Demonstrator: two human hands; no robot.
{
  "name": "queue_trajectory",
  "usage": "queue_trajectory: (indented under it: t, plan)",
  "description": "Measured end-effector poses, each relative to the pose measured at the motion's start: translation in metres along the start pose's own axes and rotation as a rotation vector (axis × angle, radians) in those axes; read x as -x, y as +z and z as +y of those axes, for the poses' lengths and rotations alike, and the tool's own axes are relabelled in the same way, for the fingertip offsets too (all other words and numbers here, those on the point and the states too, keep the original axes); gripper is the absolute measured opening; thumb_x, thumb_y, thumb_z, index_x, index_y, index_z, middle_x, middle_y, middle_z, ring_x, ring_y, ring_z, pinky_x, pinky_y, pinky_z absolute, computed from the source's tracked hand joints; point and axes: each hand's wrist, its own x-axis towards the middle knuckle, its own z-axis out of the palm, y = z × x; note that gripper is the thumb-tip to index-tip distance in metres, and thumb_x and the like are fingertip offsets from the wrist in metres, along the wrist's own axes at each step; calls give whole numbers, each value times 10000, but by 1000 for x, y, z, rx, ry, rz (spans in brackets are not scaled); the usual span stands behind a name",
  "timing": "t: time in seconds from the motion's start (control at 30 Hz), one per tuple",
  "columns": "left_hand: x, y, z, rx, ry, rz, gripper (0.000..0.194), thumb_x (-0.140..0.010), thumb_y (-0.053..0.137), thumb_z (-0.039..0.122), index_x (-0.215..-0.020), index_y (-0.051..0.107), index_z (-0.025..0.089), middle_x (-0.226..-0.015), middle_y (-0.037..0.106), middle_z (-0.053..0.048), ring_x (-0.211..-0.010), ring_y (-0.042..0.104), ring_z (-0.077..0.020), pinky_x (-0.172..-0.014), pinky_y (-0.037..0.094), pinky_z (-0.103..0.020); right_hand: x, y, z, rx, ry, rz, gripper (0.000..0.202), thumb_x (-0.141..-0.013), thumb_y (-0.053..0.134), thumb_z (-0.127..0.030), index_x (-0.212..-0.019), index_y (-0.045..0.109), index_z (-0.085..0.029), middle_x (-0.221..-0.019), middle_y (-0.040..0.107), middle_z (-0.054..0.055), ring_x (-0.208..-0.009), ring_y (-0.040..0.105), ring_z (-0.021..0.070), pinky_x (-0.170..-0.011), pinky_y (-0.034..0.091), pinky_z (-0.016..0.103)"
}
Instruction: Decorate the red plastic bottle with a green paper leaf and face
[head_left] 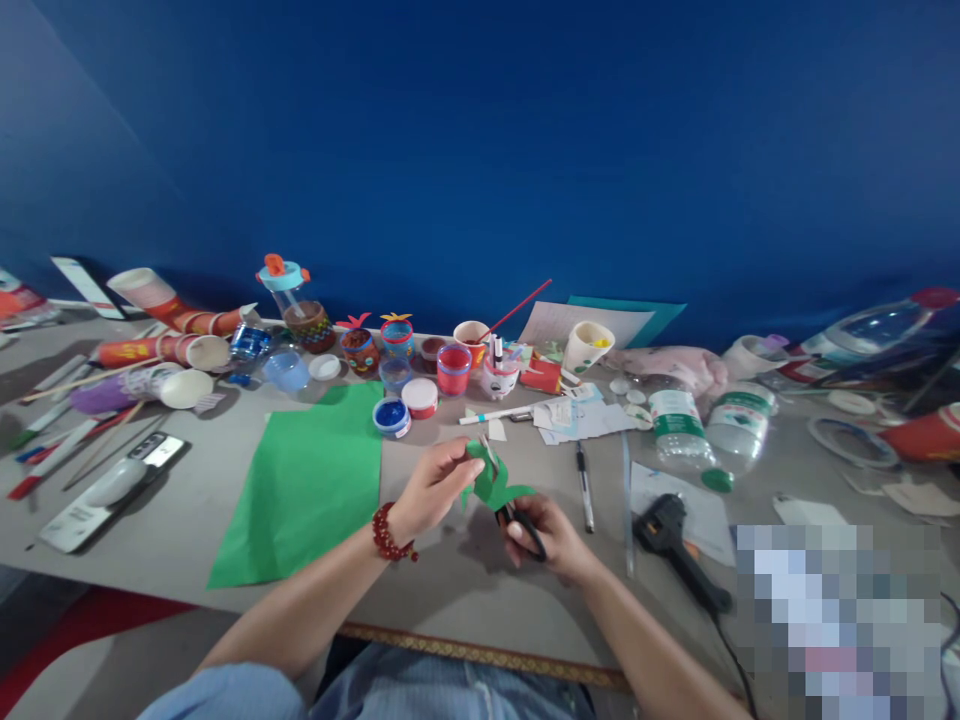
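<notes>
My left hand, with a red bead bracelet at the wrist, pinches the left edge of a small green paper piece. Black-handled scissors are in my right hand, their blades reaching up across the green piece. Both hands are raised over the front middle of the table. To the left lies a large green sheet with a notched upper edge. Behind my hands stand an open pot of blue paint and an open pot of red paint.
A black glue gun with its cord lies at the right, near a pen. Plastic bottles stand farther right. A phone, markers and decorated paper cups occupy the left. A blue wall rises behind.
</notes>
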Motion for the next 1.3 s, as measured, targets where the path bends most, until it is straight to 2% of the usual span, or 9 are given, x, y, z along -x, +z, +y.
queue_trajectory:
  t: [0.63,1.3]
  plan:
    - [0,1,-2,62,-19,63,329,-859,586,414,-657,500,168,-600,390,36,-566,330,-98,-534,275,-241,1,0,-3,62,-30,-10,510,-761,627,-668,-679,486,-185,-485,517,-33,-411,432,88,-436,282,212]
    - [-1,-1,-3,-13,50,-11,294,-907,518,348,-683,484,161,-633,407,28,-602,351,-103,-568,294,-244,1,1,-6,38,-65,-21,491,-769,640,-641,-738,491,-175,-508,534,-28,-404,462,87,-419,301,195]
